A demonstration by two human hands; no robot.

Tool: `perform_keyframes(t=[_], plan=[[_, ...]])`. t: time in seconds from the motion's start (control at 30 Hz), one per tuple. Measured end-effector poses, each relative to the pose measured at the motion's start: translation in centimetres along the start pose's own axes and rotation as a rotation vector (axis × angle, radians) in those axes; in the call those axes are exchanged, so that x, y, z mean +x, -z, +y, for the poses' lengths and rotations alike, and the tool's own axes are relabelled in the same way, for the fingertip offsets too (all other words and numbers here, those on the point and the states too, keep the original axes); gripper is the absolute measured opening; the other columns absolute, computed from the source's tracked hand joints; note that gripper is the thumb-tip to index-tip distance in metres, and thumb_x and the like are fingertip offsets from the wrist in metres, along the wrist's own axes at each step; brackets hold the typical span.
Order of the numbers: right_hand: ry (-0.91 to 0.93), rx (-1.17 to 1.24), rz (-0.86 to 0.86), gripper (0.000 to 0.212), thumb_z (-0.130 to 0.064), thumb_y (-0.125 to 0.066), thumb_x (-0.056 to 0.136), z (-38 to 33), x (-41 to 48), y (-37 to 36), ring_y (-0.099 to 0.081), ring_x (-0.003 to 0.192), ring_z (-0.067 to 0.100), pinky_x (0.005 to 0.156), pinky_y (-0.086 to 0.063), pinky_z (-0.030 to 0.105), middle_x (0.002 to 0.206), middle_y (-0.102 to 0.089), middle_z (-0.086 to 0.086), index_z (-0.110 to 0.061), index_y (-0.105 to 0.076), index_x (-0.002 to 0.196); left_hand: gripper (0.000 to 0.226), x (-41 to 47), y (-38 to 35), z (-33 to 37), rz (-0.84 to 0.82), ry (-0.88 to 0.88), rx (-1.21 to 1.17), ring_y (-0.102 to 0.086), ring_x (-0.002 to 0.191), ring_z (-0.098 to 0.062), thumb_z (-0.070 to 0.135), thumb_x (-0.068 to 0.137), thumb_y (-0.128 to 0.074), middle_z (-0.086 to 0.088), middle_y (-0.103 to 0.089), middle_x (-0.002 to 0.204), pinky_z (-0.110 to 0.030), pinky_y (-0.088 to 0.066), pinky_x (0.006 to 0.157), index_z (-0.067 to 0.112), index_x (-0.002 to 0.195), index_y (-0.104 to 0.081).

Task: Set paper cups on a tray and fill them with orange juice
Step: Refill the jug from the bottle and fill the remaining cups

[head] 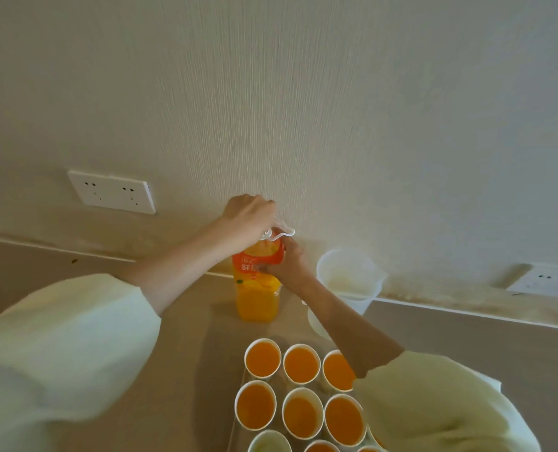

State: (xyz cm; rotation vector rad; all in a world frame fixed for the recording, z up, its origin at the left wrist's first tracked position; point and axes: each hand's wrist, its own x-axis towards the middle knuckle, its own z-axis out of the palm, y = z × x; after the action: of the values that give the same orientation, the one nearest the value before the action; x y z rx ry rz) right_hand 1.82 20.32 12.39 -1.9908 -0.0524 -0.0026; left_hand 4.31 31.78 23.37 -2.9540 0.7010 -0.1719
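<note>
L hand (248,216) curled over top of juice bottle (256,295), R hand (287,261) grips its shoulder. Bottle upright on counter (189,337), far of tray (233,433). Cups (300,365) mostly full; near-left cup (269,443) looks pale, maybe unfilled. Step prob. cap twist, open/close unclear; next needs bottle held steady.

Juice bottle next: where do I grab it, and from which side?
Grip the juice bottle round its orange-labelled upper body from the right, where the right hand holds it. It stands upright near the wall, and the left hand covers its top, so back and top approaches look blocked.
</note>
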Motion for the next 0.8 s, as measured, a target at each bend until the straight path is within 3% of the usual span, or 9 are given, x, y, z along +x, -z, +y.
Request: perform_keyframes(t=[0.07,0.13,0.2,0.27,0.33,0.43,0.57,0.7,0.8], plan=[[0.008,0.001,-0.008,0.069,-0.010,-0.086,0.068,0.2,0.2,0.0,-0.058,0.109,0.017,0.097,-0.050,0.036,0.118,-0.062,-0.001,-0.018,-0.053,0.129,0.030,0.2,0.3,-0.2,-0.068,0.014,-0.032,-0.056,0.078,-0.021,0.037,0.094,-0.057,-0.004,-0.056,0.090,-0.026,-0.033,0.055,0.009,0.101,-0.063],[0.017,-0.017,-0.016,0.072,-0.014,-0.086,0.069,0.3,0.3,0.0,-0.057,0.112,0.019,0.099,-0.050,0.039,0.121,-0.062,0.000,-0.019,-0.051,0.132,0.016,0.5,0.3,-0.6,-0.124,-0.023,-0.062,-0.054,0.083,-0.021,0.021,0.090,-0.060,-0.003,-0.049,0.097,-0.025,-0.029,0.053,0.012,0.103,-0.062],[0.013,-0.040,-0.023,0.075,-0.018,-0.086,0.070,0.4,0.4,0.0,-0.056,0.116,0.019,0.100,-0.049,0.036,0.127,-0.060,0.002,-0.020,-0.049,0.136,0.006,0.5,0.2,-0.9,-0.112,0.005,-0.089,-0.053,0.078,-0.020,0.015,0.090,-0.059,-0.004,-0.052,0.093,-0.026,-0.032,0.056,0.011,0.094,-0.061],[0.006,-0.017,-0.021,0.076,-0.018,-0.086,0.071,0.5,0.3,0.1,-0.055,0.114,0.014,0.096,-0.048,0.028,0.129,-0.059,0.001,-0.020,-0.047,0.137,0.025,0.4,0.2,-1.0,-0.048,0.051,-0.102,-0.050,0.067,-0.020,0.031,0.093,-0.058,-0.003,-0.053,0.077,-0.029,-0.035,0.056,0.009,0.082,-0.056],[0.005,-0.004,-0.023,0.074,-0.020,-0.086,0.071,0.5,0.3,0.2,-0.054,0.110,0.012,0.090,-0.046,0.023,0.127,-0.059,0.000,-0.019,-0.049,0.134,0.034,0.2,0.1,-1.1,-0.064,0.078,-0.133,-0.052,0.069,-0.020,0.045,0.091,-0.057,-0.001,-0.052,0.077,-0.028,-0.033,0.054,0.012,0.083,-0.054],[0.004,-0.010,-0.031,0.074,-0.024,-0.087,0.070,0.5,0.4,0.1,-0.055,0.109,0.012,0.089,-0.047,0.023,0.126,-0.060,-0.001,-0.021,-0.049,0.134,0.014,0.3,-0.5,-1.4,-0.076,0.084,-0.204,-0.050,0.071,-0.018,0.025,0.088,-0.061,0.001,-0.051,0.082,-0.027,-0.030,0.053,0.013,0.083,-0.054],[-0.003,0.001,-0.040,0.073,-0.021,-0.085,0.072,0.7,0.6,0.0,-0.056,0.109,0.011,0.088,-0.048,0.022,0.125,-0.059,-0.002,-0.020,-0.048,0.135,0.029,0.0,-1.5,-1.3,0.020,0.207,-0.358,-0.047,0.064,-0.017,0.028,0.089,-0.063,0.002,-0.047,0.069,-0.026,-0.030,0.052,0.013,0.071,-0.045],[0.002,-0.003,-0.039,0.073,-0.022,-0.085,0.071,0.9,0.6,0.0,-0.054,0.108,0.010,0.092,-0.048,0.027,0.120,-0.058,-0.006,-0.021,-0.048,0.135,0.024,-1.2,-2.0,-1.1,0.242,0.326,-0.626,-0.055,0.078,-0.017,0.033,0.092,-0.059,0.001,-0.056,0.087,-0.025,-0.039,0.061,0.011,0.098,-0.052],[0.015,-0.004,-0.036,0.076,-0.022,-0.086,0.071,1.2,0.7,-0.1,-0.057,0.115,0.015,0.096,-0.051,0.032,0.127,-0.059,-0.004,-0.022,-0.047,0.136,0.018,-3.3,-4.0,-1.9,0.319,0.432,-0.821,-0.054,0.080,-0.018,0.024,0.090,-0.061,-0.001,-0.056,0.090,-0.021,-0.038,0.060,0.010,0.100,-0.056]])
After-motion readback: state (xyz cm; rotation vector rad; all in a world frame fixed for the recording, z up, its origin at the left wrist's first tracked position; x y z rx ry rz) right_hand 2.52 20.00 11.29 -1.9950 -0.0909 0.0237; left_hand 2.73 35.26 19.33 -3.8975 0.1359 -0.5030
